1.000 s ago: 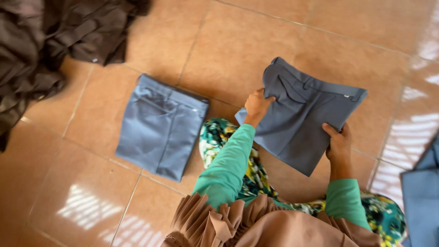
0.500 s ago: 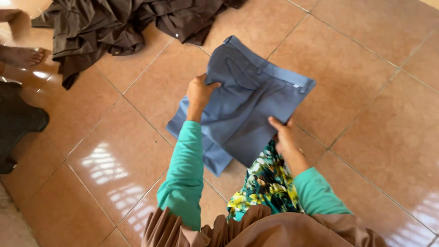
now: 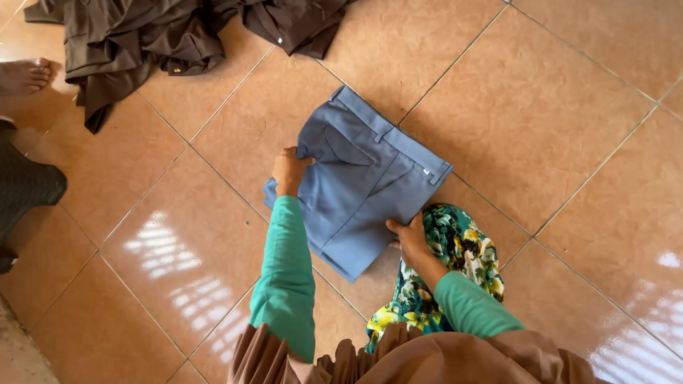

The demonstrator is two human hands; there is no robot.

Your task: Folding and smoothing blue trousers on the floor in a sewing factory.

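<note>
I see the folded blue shorts lying flat on the tiled floor, near the middle of the view, waistband toward the far right. A second layer of the same blue cloth shows under their left and near edges.

Left hand: at the left edge of the shorts, fingers curled closed on the cloth there.

Right hand: at the near right edge of the shorts, fingers bent narrow and touching the cloth; I cannot tell whether they pinch it or only press it.

Both arms wear green sleeves. A floral cloth lies just beside the right hand, touching the near edge of the shorts.

A heap of brown clothes lies at the far left edge of the floor, well apart from the shorts. Another person's bare foot rests at the left edge.
</note>
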